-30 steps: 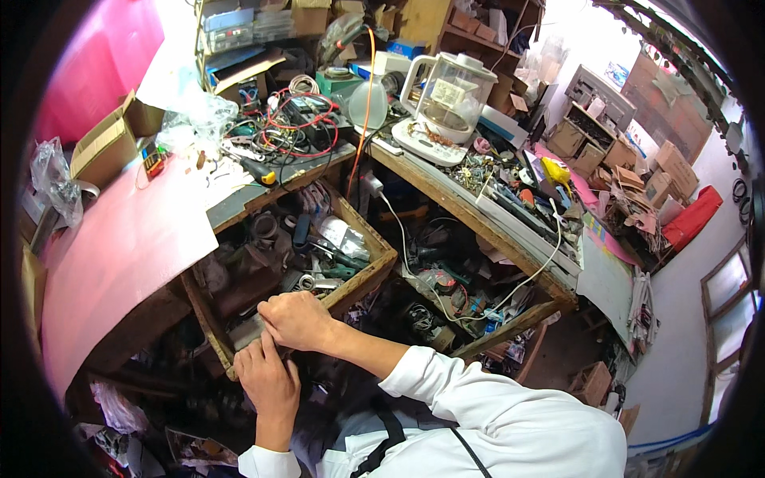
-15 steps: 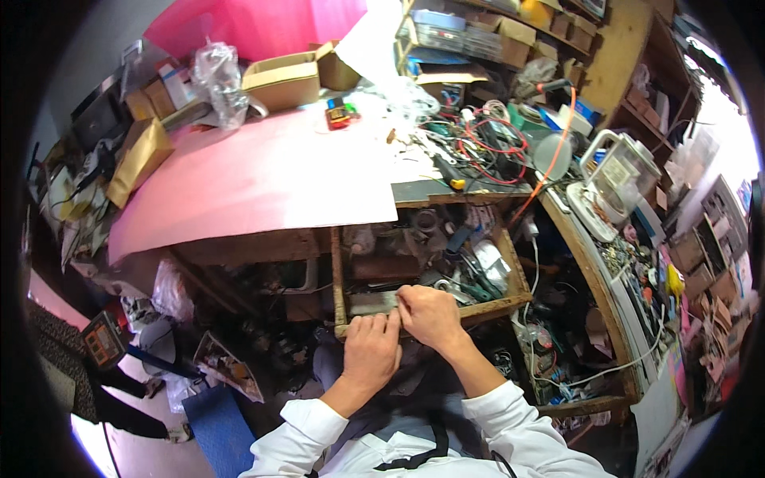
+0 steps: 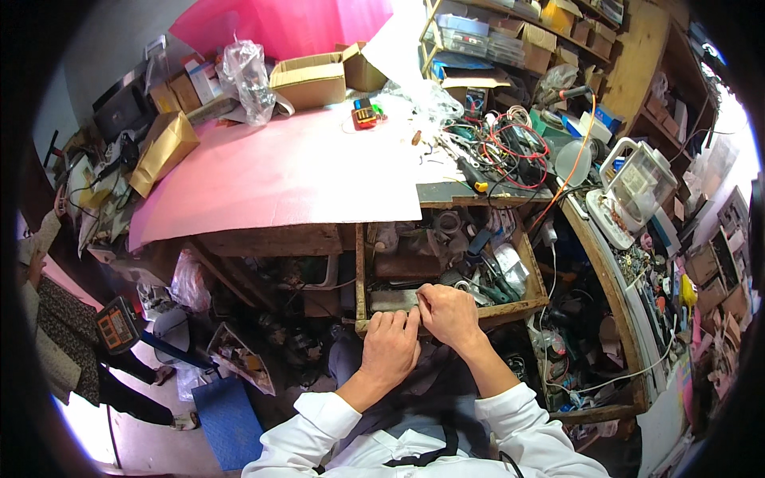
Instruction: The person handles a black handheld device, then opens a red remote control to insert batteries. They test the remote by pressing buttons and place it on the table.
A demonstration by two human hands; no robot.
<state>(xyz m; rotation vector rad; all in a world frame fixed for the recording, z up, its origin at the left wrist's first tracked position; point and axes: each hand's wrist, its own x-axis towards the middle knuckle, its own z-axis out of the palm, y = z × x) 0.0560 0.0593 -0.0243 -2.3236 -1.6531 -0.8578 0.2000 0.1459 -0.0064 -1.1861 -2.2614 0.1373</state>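
Because both of my hands meet at the front edge of the open drawer (image 3: 510,310), just below the pink-topped counter (image 3: 271,187), I judge that the work here calls for a steady, even hold on that wooden edge. I would do well to press lightly with both sides alike, keep my fingertips clear of the corners, and avoid jolting the loose load behind them: the grey flat piece (image 3: 394,300) just inside the front, the brown block (image 3: 405,267) behind it, and the tools and clear plastic bag (image 3: 511,261) toward the right. The drawer juts out in front of my lap, so keeping my forearms low looks sensible too. My left hand (image 3: 390,347) lies palm down, its fingers close together and bent over the front edge near the left corner. My right hand (image 3: 449,315) sits just beside it, fingers curled in like a loose fist, with the thumb side by the grey flat piece. Its fingertips are hidden, so I cannot tell whether it pinches something small, the flat piece, or only the wood.
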